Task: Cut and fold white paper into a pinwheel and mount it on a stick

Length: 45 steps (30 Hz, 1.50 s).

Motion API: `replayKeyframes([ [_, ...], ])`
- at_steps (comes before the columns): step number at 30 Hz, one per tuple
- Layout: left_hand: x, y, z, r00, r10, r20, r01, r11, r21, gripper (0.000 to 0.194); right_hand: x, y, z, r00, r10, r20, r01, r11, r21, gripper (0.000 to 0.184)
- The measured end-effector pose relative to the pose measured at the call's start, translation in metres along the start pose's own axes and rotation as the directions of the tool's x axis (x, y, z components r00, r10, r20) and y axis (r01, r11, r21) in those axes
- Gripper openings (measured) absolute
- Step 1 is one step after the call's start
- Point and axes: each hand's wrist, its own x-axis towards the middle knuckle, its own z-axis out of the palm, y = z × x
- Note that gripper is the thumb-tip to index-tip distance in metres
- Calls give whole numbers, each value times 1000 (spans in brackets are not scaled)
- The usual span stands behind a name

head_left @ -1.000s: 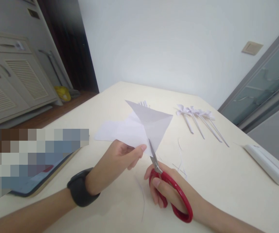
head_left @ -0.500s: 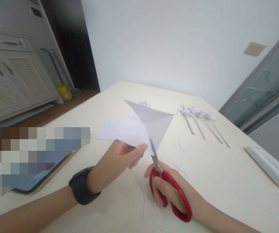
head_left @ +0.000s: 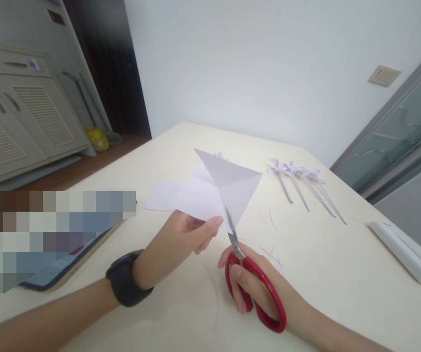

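Note:
Between the thumb and fingers of my left hand [head_left: 192, 232] is the near edge of a creased white sheet of paper [head_left: 238, 188]. Its far part stands up in a folded, pointed shape. A dark band is on my left wrist. My right hand [head_left: 256, 274] grips red-handled scissors [head_left: 269, 298], fingers through the loops. The blades are parted, with the paper's near corner between them; one blade lies over the sheet. Thin paper strips [head_left: 272, 254] lie beyond my right hand, and another curls on the table below my left hand.
Several white paper pinwheels [head_left: 298, 171] on rolled sticks lie at the right rear of the table [head_left: 152, 161]. More paper rolls [head_left: 221, 155] show behind the sheet. A tablet-like device [head_left: 45, 283], mostly blurred out, lies at left. A white packet [head_left: 403, 252] sits at the right edge.
The far left tip of the paper has shifted slightly to the right. Both hands hold nearly the same positions, and the scissor handles have drawn very slightly closer together.

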Motion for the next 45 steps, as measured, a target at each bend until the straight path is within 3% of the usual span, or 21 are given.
replayKeyframes([
  [21,0,2,0,999,15,29,-16,1000,22,40,-1,-1,-3,999,34,-27,-34,999,-7,18],
  [31,1,-1,-1,1000,-2,25,1,1000,28,40,-4,1,-3,996,-84,-6,84,990,109,34],
  [35,1,-1,-1,999,-5,37,3,999,37,38,-5,-2,-3,995,-83,52,75,985,153,40],
  [45,0,5,1,998,-47,28,46,998,48,40,-9,-4,-2,994,-85,67,67,969,237,52],
])
